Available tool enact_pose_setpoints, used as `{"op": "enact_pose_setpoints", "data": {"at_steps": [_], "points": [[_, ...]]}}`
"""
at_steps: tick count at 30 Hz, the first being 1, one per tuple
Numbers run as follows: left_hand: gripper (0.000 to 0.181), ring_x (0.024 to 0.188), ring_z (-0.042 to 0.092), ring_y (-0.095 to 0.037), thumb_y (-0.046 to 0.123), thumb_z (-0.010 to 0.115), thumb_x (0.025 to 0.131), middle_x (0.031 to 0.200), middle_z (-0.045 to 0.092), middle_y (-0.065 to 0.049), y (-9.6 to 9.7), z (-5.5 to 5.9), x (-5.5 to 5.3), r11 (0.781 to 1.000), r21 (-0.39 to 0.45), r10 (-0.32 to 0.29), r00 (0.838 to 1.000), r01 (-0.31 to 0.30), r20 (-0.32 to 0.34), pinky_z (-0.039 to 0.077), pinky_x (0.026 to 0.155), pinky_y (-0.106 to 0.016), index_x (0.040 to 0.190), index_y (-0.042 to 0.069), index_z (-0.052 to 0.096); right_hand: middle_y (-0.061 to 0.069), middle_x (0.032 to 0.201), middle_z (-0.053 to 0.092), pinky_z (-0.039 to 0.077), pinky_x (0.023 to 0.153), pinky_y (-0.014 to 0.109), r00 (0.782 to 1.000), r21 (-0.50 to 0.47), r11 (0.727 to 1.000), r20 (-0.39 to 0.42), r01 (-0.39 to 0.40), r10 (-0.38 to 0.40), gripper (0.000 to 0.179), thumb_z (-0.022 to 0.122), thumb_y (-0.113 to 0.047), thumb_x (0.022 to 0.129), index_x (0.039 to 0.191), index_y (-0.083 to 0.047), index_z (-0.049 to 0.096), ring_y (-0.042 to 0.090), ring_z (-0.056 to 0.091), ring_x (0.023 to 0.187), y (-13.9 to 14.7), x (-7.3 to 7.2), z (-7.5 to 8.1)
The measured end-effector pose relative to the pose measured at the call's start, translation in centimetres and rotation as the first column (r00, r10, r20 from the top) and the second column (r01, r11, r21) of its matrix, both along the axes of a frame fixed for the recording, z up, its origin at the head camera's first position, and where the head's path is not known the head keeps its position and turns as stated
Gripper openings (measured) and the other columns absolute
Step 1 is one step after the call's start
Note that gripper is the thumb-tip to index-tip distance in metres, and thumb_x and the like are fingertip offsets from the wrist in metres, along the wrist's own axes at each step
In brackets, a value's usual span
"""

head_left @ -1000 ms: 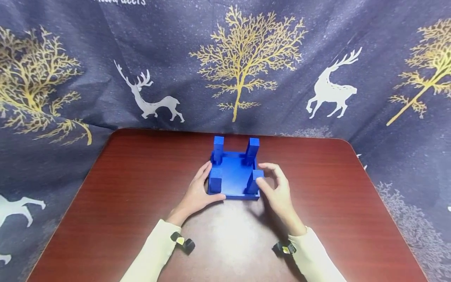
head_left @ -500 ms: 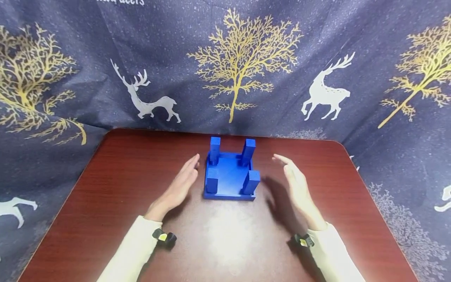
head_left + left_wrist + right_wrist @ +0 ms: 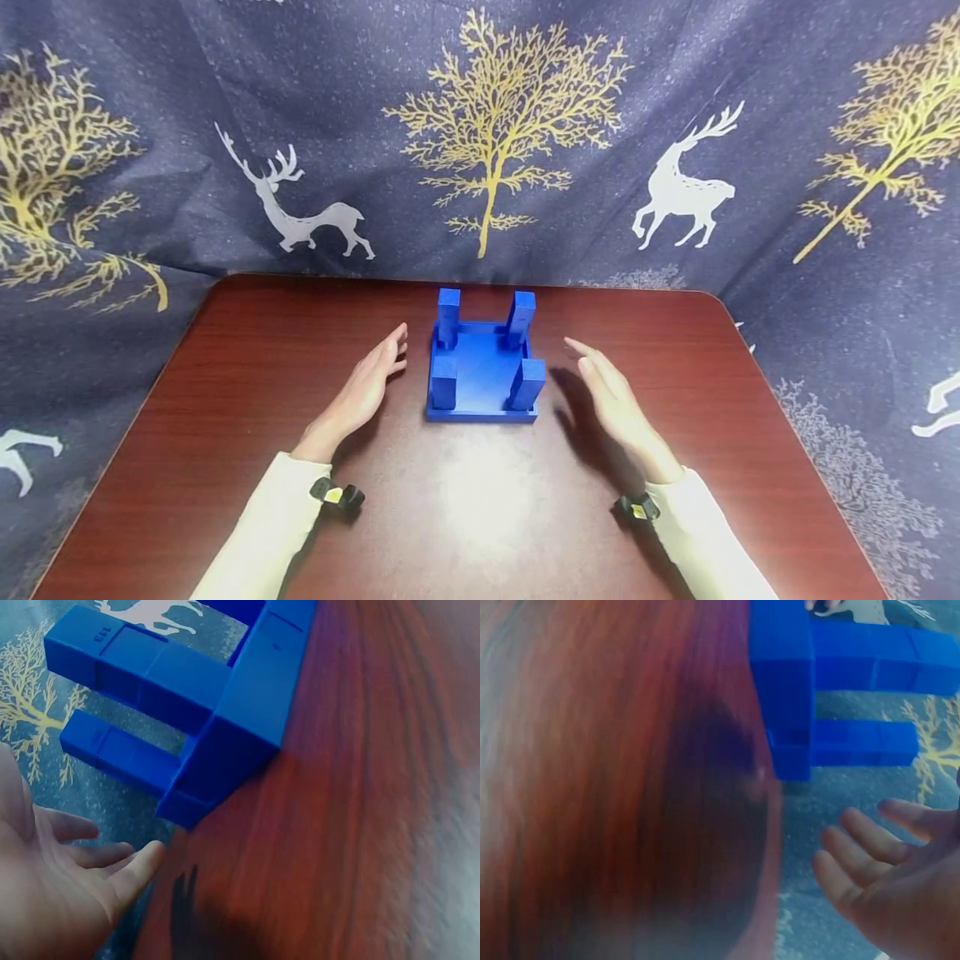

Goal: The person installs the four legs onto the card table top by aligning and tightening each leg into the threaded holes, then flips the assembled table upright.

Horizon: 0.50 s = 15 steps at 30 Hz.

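A blue square tray-like base with a raised rim lies on the table, and a blue post stands up at each corner. It looks like a small upturned table. To its left, my left hand is held apart from it, fingers extended. My right hand is on the other side, also apart, with its fingers loosely straight. In the left wrist view, two posts show beside the relaxed left hand. The right wrist view has the blue base above the right hand's spread fingers. Neither hand holds anything.
The reddish-brown wooden table has a bright glare spot near its front middle. Behind it hangs a dark blue cloth with gold trees and white deer. Each wrist wears a small black camera.
Both hands have let go of the blue piece and drawn outward to either side. The piece stays on the table; the head view has shifted slightly.
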State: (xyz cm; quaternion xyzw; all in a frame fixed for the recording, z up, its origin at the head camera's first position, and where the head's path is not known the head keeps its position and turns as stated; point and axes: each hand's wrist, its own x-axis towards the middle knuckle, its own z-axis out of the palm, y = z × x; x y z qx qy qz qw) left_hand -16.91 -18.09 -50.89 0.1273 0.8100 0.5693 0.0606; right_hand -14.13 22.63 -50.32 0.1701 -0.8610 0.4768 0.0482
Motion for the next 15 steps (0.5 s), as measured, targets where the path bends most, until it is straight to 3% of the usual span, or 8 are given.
{"op": "enact_pose_setpoints", "data": {"at_steps": [2, 3, 4, 6, 11, 15], "points": [[0.078, 0.153, 0.050, -0.049, 0.055, 0.015, 0.121, 0.176, 0.033, -0.029, 0.3, -0.2, -0.4, 0.997, 0.068, -0.033, 0.998, 0.030, 0.044, 0.037, 0.129, -0.056, 0.176, 0.000, 0.022, 0.027, 0.163, 0.054, 0.030, 0.132, 0.050, 0.988, -0.068, 0.997, 0.155, 0.038, -0.027, 0.050, 0.036, -0.024, 0.123, 0.166, -0.001, 0.048, 0.043, 0.046, 0.156, -0.9, 0.0, 3.0], [0.082, 0.156, 0.046, -0.048, 0.059, 0.014, 0.120, 0.177, 0.031, -0.030, 0.4, -0.1, -0.6, 0.994, 0.107, -0.046, 0.996, 0.037, 0.079, 0.036, 0.130, -0.055, 0.176, -0.001, 0.021, 0.028, 0.163, 0.054, 0.031, 0.132, 0.053, 0.981, -0.074, 0.997, 0.194, 0.037, -0.022, 0.052, 0.034, -0.027, 0.123, 0.167, -0.001, 0.046, 0.045, 0.047, 0.155, -1.1, -0.1, 3.0], [0.086, 0.158, 0.042, -0.051, 0.061, 0.011, 0.119, 0.176, 0.029, -0.034, 0.9, 0.9, -0.1, 0.989, 0.145, -0.058, 0.992, 0.042, 0.113, 0.035, 0.130, -0.056, 0.174, -0.005, 0.019, 0.029, 0.163, 0.053, 0.030, 0.130, 0.060, 0.973, -0.090, 0.995, 0.231, 0.034, -0.012, 0.053, 0.033, -0.027, 0.124, 0.167, 0.001, 0.043, 0.046, 0.048, 0.154, -1.3, -0.2, 2.9], [0.090, 0.161, 0.031, -0.054, 0.060, 0.006, 0.118, 0.175, 0.024, -0.038, 1.9, 2.9, 0.7, 0.979, 0.204, -0.071, 0.979, 0.031, 0.192, 0.029, 0.132, -0.060, 0.172, -0.011, 0.014, 0.033, 0.160, 0.054, 0.035, 0.129, 0.061, 0.958, -0.141, 0.990, 0.286, 0.030, 0.012, 0.056, 0.029, -0.027, 0.124, 0.168, 0.005, 0.040, 0.049, 0.050, 0.151, -1.7, -0.6, 2.6], [0.090, 0.163, 0.029, -0.052, 0.060, 0.002, 0.117, 0.177, 0.021, -0.037, 2.9, 3.3, 0.8, 0.959, 0.283, -0.090, 0.954, 0.006, 0.285, 0.026, 0.134, -0.058, 0.173, -0.010, 0.009, 0.041, 0.160, 0.049, 0.053, 0.116, 0.040, 0.924, -0.317, 0.948, 0.367, 0.019, 0.104, 0.062, 0.022, -0.030, 0.124, 0.167, 0.014, 0.031, 0.051, 0.051, 0.149, -2.5, -1.6, 1.8], [0.095, 0.164, 0.026, -0.052, 0.065, 0.001, 0.114, 0.176, 0.020, -0.038, 3.4, 3.0, 0.5, 0.942, 0.335, -0.123, 0.946, 0.016, 0.299, 0.025, 0.134, -0.058, 0.174, -0.009, 0.005, 0.041, 0.168, 0.036, 0.053, 0.109, 0.027, 0.885, -0.443, 0.897, 0.422, 0.012, 0.196, 0.072, 0.020, -0.042, 0.123, 0.170, 0.013, 0.022, 0.048, 0.043, 0.154, -2.6, -2.0, 1.7]]}}
